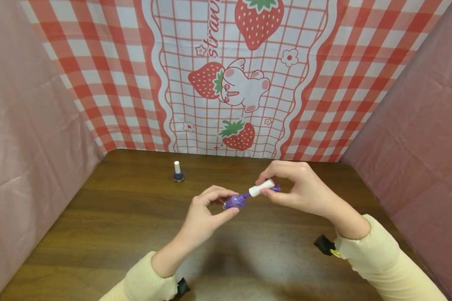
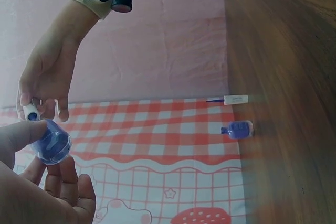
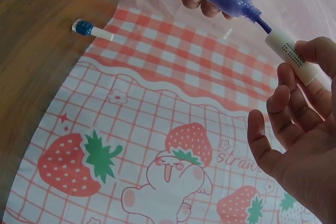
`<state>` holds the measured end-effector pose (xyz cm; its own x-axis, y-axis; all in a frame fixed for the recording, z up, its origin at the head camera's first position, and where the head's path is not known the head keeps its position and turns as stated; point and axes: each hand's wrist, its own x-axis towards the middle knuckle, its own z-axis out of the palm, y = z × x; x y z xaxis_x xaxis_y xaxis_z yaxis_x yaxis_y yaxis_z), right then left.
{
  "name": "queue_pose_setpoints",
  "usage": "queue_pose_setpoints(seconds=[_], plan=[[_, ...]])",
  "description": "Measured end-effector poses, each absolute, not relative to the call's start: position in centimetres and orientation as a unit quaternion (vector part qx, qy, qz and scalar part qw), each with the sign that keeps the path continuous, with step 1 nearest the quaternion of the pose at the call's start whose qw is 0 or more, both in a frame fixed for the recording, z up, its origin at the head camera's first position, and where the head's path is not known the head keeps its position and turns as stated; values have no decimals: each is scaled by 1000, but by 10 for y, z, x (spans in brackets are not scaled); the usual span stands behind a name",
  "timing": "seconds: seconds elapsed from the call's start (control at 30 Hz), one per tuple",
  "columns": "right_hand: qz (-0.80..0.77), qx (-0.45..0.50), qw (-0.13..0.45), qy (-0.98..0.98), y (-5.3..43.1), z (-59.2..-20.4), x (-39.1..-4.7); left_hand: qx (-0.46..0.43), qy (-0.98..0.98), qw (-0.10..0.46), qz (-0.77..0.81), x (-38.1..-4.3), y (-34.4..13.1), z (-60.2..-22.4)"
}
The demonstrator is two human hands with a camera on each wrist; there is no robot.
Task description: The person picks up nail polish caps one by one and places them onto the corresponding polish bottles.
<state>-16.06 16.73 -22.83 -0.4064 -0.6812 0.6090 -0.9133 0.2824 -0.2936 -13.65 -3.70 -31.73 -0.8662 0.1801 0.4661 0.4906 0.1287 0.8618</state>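
My left hand [image 1: 205,215] pinches a purple nail polish bottle [image 1: 235,202] between thumb and fingers, tilted with its neck toward the right. In my right hand [image 1: 303,184] is its white brush cap [image 3: 291,56], pinched between thumb and fingers. A purple-coated brush stem [image 3: 263,25] runs from that cap to the mouth of the bottle. Another purple bottle [image 2: 240,129] stands uncapped on the table, mostly hidden behind my right hand in the head view. Beside it, in the left wrist view, a second white cap [image 2: 236,99] stands with its brush pointing up.
A dark blue nail polish bottle [image 1: 178,176] with a white cap stands toward the back left of the brown wooden table [image 1: 135,217]. Behind the table hangs a red-and-white strawberry cloth [image 1: 128,83]. Pink curtains [image 1: 410,104] close off both sides.
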Motion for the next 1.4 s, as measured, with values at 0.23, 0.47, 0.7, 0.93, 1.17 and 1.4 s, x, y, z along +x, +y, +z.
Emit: queue_pose_setpoints(seconds=[0.23,0.47,0.7,0.93,1.17,1.4], plan=[[307,514,180,-780,165,-232,-162,-229,-739,121,-622,-136,-34,-318],[313,504,154,-790,177,-259,-183,-225,-740,109,-624,-135,-33,-317],[336,495,138,-789,167,-250,-173,-222,-736,94,-632,-136,-30,-318],[350,485,134,-790,160,-243,-167,-218,-725,73,-649,-139,-26,-321],[355,449,141,-808,158,-246,-171,-211,-698,55,-682,-146,-20,-333],[347,408,150,-831,158,-249,-176,-195,-697,34,-689,-157,-15,-350]])
